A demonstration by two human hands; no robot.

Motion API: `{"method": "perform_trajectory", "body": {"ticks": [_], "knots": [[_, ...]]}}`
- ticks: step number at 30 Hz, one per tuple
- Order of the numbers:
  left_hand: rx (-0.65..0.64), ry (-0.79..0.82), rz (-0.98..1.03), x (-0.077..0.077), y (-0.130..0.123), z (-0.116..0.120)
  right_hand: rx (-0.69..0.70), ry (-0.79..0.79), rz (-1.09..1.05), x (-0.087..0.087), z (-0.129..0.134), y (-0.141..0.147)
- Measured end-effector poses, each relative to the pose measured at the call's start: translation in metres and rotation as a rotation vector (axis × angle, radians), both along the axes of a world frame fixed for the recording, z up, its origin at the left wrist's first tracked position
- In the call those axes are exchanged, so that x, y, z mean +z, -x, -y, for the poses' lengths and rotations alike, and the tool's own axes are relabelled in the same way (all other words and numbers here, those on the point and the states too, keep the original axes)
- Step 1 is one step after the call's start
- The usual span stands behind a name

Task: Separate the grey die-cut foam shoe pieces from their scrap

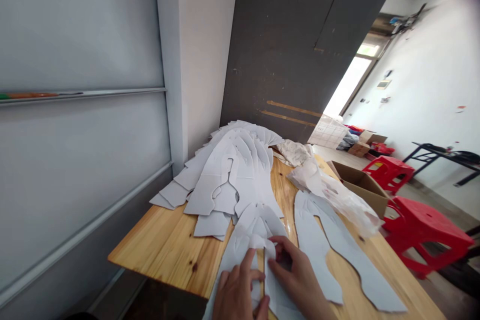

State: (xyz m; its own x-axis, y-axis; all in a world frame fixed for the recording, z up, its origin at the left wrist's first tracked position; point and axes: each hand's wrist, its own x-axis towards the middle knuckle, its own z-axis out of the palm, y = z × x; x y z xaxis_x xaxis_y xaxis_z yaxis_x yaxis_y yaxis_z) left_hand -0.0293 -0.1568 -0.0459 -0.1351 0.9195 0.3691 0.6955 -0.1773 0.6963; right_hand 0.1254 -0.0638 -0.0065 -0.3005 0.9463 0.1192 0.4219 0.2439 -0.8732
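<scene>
A white cut-out sheet (258,217) with an arched top and two long legs lies at the near edge of the table, with my hands on it. My left hand (238,287) is on its left leg, index finger stretched to the small raised flap at the centre, other fingers curled at the slot's edge. With thumb and fingers my right hand (294,272) pinches the inner edge by the flap, right of the slot. A similar cut-out (313,240) lies flat to the right. Beyond my hands is a fanned pile of cut-outs (213,175).
The wooden table (161,250) stands against a grey panel (277,50) and a pale wall at left. A clear plastic bag (337,190) and crumpled cloth (294,152) lie at its right. Beyond that edge are a cardboard box (360,185) and red stools (427,230).
</scene>
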Motion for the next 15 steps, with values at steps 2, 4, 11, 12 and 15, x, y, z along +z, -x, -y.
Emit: {"method": "perform_trajectory", "body": {"ticks": [2, 4, 11, 12, 15], "knots": [[0.020, -0.003, 0.001, 0.001, 0.000, 0.000, 0.006, -0.002, 0.003, 0.000, 0.000, -0.001], [0.036, 0.006, 0.007, 0.003, 0.000, 0.001, 0.024, -0.001, 0.016, 0.001, -0.002, -0.003], [0.017, 0.009, -0.024, 0.010, 0.002, 0.001, 0.089, 0.081, 0.034, 0.015, -0.013, -0.003], [0.015, 0.013, -0.028, 0.010, 0.002, 0.001, 0.092, 0.085, 0.036, 0.016, -0.014, -0.003], [0.015, 0.023, -0.030, 0.008, 0.002, 0.000, 0.096, 0.078, 0.051, 0.013, -0.016, -0.004]]}}
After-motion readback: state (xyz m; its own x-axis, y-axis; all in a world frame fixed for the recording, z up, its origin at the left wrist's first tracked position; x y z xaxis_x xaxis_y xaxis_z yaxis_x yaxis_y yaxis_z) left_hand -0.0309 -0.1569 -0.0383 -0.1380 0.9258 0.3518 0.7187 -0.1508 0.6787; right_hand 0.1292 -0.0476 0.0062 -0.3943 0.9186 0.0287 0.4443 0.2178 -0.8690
